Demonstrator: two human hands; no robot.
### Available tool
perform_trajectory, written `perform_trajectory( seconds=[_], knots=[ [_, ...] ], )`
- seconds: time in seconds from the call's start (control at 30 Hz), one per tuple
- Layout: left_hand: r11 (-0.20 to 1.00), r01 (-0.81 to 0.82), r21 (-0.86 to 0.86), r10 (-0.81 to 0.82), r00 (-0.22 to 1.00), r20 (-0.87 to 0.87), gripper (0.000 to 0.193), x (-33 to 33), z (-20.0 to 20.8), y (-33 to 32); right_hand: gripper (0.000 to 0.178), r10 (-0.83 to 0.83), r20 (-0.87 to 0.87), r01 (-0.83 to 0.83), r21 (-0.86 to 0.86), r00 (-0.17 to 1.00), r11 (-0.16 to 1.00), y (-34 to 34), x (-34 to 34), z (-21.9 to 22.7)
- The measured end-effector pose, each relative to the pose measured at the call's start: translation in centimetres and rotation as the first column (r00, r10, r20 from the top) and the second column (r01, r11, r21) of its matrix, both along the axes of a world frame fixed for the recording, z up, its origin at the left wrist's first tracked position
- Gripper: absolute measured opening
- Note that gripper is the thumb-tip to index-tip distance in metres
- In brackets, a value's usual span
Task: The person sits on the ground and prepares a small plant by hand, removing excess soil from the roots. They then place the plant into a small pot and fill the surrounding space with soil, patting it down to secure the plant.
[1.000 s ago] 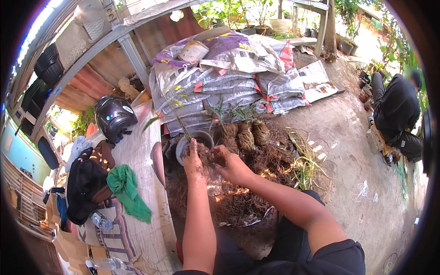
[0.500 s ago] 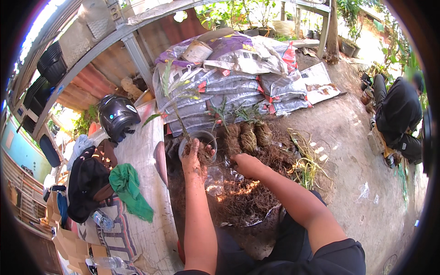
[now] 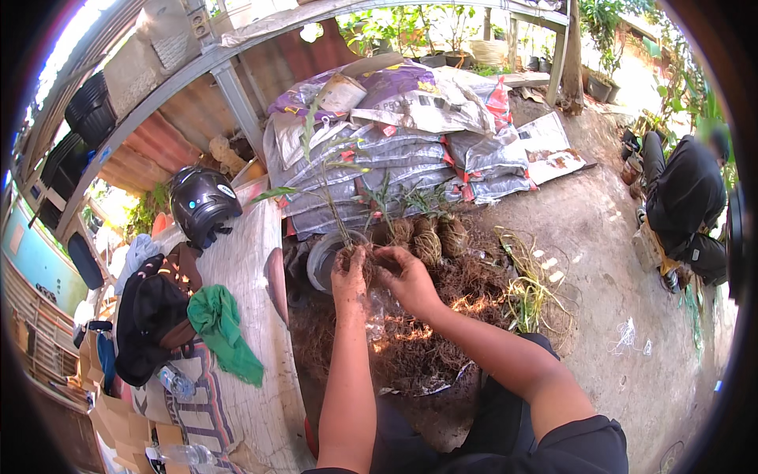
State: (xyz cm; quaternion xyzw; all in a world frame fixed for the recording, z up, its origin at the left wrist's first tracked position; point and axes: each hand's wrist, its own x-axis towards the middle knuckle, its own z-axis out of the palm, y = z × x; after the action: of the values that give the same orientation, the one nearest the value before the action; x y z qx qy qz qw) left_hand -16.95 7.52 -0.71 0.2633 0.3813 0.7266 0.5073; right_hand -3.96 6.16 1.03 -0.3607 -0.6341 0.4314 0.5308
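Observation:
My left hand [image 3: 349, 278] is closed round the brown root ball of a leafy seedling [image 3: 329, 197], whose thin stem leans up and to the left. Against the other side of the roots my right hand [image 3: 410, 284] presses with bent fingers; whether loose fibre is in it I cannot make out. A round grey pot [image 3: 319, 265] stands just behind and left of my left hand. Beyond my right hand are several fibre-wrapped root balls [image 3: 427, 246] with green leaves. Below both hands lies a heap of brown root fibre [image 3: 430, 344].
Stacked sacks [image 3: 395, 150] rise behind the pot. On the pale bench [image 3: 272, 379] at left are a black helmet [image 3: 204, 201], a green cloth [image 3: 225, 328] and a bottle [image 3: 177, 381]. Yellowish stalks [image 3: 530, 292] lie right of the heap. Another person [image 3: 687, 197] sits far right.
My right hand has come from the fibre heap up and left to the seedling's roots. My left hand has moved the seedling slightly right, away from over the pot.

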Motion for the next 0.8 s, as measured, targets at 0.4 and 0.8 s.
perform_trajectory(
  seconds=[0.4, 0.8],
  knots=[
    [0.996, 0.066, 0.063, -0.055, 0.986, -0.16, 0.019, -1.0, 0.4, -0.3, 0.031, 0.111, -0.058, -0.117, -0.115, 0.992, 0.986, 1.7, 2.2, 0.3],
    [0.883, 0.362, -0.3, -0.341, 0.932, 0.121, 0.082, 0.8, 2.3, -1.3, 0.06, 0.155, 0.342, -0.19, 0.071, 0.927, 0.979, 1.2, 2.0, -1.4]
  ],
)
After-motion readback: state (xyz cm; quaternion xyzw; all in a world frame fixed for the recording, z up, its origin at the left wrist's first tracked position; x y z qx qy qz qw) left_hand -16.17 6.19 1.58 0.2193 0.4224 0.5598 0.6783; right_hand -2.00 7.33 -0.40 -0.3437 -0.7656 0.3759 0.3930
